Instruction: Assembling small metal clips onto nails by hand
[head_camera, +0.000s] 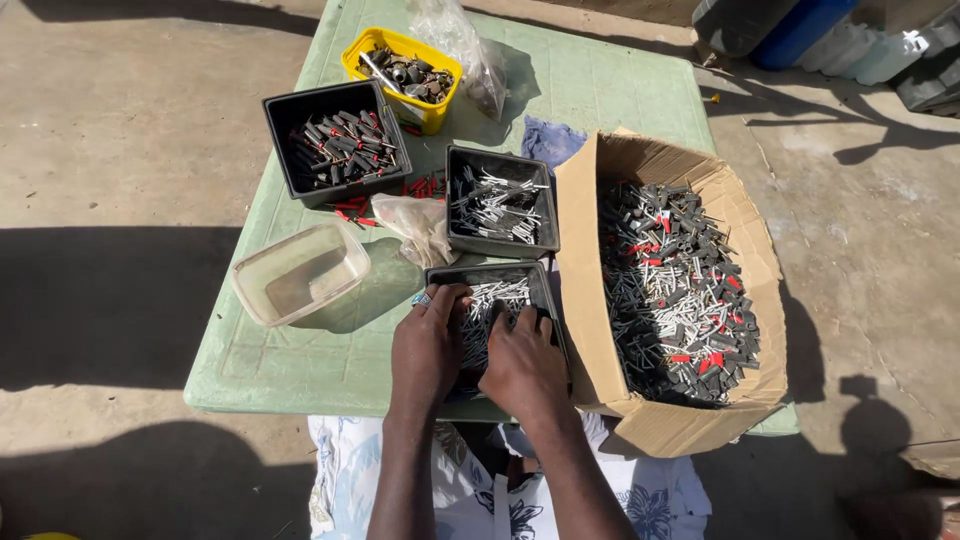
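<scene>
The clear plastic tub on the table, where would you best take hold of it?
Grip the clear plastic tub by its near rim, coming from above. It stands upright and open, its flared rim juts out all round, and the green table beside it gives room.

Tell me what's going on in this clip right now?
A seated person has both hands in the nearest black tray of pale metal pins, the left hand and right hand side by side on the pile. Beside it, a cardboard box holds mixed black, red and metal parts. Farther back on the green table stand two more black trays, a yellow tub and a clear container.
</scene>
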